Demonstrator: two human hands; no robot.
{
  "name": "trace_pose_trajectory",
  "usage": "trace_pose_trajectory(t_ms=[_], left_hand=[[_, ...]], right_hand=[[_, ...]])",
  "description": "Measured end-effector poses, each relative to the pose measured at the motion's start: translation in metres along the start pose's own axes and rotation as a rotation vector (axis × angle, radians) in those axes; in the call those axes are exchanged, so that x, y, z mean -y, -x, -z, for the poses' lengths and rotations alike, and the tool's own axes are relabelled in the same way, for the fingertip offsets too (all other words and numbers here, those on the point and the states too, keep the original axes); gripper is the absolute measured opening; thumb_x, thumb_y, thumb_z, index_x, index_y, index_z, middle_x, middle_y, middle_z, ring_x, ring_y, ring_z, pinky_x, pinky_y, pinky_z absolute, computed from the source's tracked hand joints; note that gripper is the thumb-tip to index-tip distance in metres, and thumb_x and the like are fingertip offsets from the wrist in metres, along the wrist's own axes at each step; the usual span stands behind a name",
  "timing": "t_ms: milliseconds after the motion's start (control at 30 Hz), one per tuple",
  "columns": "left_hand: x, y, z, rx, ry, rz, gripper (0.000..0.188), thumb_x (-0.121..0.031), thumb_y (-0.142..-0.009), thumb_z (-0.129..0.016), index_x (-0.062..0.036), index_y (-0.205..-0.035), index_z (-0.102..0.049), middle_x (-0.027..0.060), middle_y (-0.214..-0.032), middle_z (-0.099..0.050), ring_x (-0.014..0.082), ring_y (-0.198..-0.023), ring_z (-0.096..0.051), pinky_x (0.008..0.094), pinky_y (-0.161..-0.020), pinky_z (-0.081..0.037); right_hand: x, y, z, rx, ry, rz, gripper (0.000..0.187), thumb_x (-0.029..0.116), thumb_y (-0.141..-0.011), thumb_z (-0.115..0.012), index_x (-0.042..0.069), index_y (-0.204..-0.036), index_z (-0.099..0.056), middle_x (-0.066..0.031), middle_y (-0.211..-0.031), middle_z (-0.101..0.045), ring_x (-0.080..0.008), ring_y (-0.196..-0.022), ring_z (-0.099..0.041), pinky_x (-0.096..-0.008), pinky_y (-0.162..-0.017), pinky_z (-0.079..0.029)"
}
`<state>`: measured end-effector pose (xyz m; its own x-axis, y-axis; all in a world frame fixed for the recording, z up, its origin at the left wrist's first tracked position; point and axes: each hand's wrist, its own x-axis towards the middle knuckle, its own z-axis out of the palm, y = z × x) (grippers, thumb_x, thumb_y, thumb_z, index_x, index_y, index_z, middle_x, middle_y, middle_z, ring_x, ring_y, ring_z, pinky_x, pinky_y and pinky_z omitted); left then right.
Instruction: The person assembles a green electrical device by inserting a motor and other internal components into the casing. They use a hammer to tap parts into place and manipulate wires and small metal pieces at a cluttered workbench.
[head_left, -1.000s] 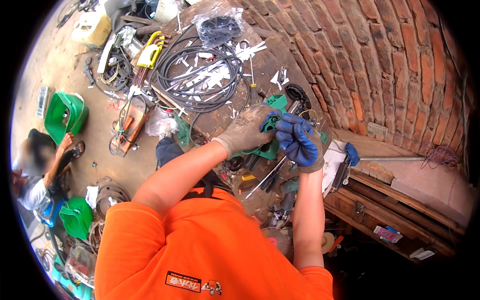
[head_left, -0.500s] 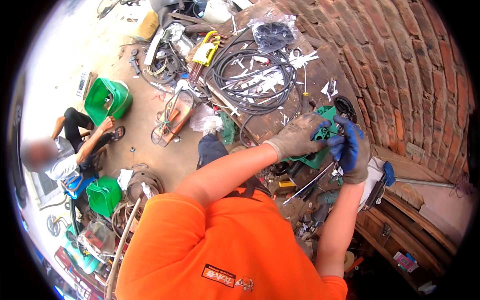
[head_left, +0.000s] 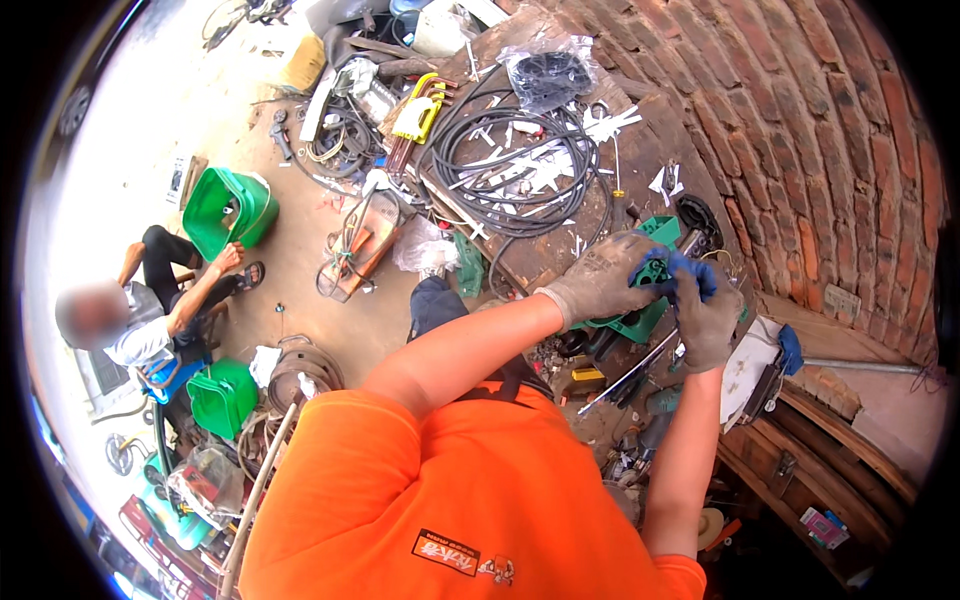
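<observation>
My left hand (head_left: 607, 277), in a dirty grey glove with blue fingers, reaches across the workbench and is closed on a green plastic part (head_left: 653, 270) with dark openings. Close against its right side is my right hand (head_left: 708, 312), gloved alike, its fingers bent and pinched together at the part. Whatever lies between those fingertips is hidden. Beneath both hands rests a larger green plastic case (head_left: 640, 325), mostly covered by them. A black ring-shaped piece (head_left: 697, 214) lies just beyond my right hand, and a thin metal rod (head_left: 625, 375) slants below it.
Coiled black cable (head_left: 510, 215), white scraps and a yellow-handled hex key set (head_left: 418, 115) cover the far bench. A screwdriver (head_left: 618, 200) lies nearby. A brick wall (head_left: 790, 150) bounds the right. At left, a seated person (head_left: 150, 320) holds a green bucket (head_left: 262, 215).
My right hand has turned, its fingers curling over toward the left hand, so less blue shows. My left hand keeps its grip. The whole view has shifted slightly.
</observation>
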<state>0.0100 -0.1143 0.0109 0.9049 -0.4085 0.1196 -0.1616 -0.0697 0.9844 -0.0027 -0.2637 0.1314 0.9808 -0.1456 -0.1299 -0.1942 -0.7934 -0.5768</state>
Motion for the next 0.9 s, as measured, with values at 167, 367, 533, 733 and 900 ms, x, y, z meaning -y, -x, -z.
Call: trace_pose_trajectory(t_ms=[167,367,533,733,900], left_hand=[[0.001,-0.001,0.002,-0.029,0.043,-0.009,0.062,-0.029,-0.081,-0.078,-0.0049,-0.134,-0.060,0.0235,-0.137,-0.061,0.0418,-0.134,-0.053,0.0480,-0.115,-0.042],[0.004,-0.002,-0.002,-0.001,0.041,-0.047,0.062,-0.028,-0.080,-0.077,-0.0064,-0.135,-0.060,0.0232,-0.135,-0.061,0.0424,-0.131,-0.055,0.0478,-0.115,-0.043],[0.005,-0.001,-0.003,-0.012,-0.020,-0.048,0.064,-0.029,-0.080,-0.078,-0.0053,-0.136,-0.059,0.0231,-0.137,-0.060,0.0421,-0.134,-0.053,0.0481,-0.116,-0.041],[0.000,0.000,0.003,0.008,-0.019,-0.001,0.064,-0.032,-0.083,-0.078,-0.0056,-0.137,-0.058,0.0244,-0.139,-0.059,0.0426,-0.134,-0.053,0.0482,-0.116,-0.041],[0.001,0.001,0.000,-0.004,-0.015,0.001,0.064,-0.029,-0.082,-0.077,-0.0036,-0.138,-0.057,0.0245,-0.138,-0.059,0.0421,-0.136,-0.051,0.0476,-0.116,-0.040]], right_hand=[[0.027,-0.012,0.013,0.237,-0.607,-0.356,0.036,0.027,-0.104,-0.061,-0.007,-0.112,-0.068,-0.0153,-0.081,-0.075,-0.0195,-0.065,-0.071,-0.0269,-0.055,-0.054],[-0.007,0.004,0.012,0.391,-1.282,-0.339,0.038,0.013,-0.103,-0.062,-0.010,-0.133,-0.060,-0.0239,-0.106,-0.075,-0.0296,-0.094,-0.076,-0.0282,-0.068,-0.060],[-0.008,-0.003,0.006,0.214,-0.633,-0.135,0.023,0.016,-0.092,-0.074,-0.005,-0.099,-0.071,-0.0134,-0.085,-0.074,-0.0171,-0.073,-0.066,-0.0315,-0.068,-0.055],[0.036,-0.006,-0.002,0.040,-0.248,-0.280,0.034,0.029,-0.101,-0.067,-0.004,-0.090,-0.071,-0.0075,-0.069,-0.069,-0.0117,-0.055,-0.061,-0.0260,-0.051,-0.047],[0.001,-0.020,0.021,0.426,-0.887,-0.313,0.048,0.037,-0.106,-0.059,-0.010,-0.108,-0.072,-0.0106,-0.076,-0.072,-0.0111,-0.050,-0.059,-0.0229,-0.044,-0.041]])
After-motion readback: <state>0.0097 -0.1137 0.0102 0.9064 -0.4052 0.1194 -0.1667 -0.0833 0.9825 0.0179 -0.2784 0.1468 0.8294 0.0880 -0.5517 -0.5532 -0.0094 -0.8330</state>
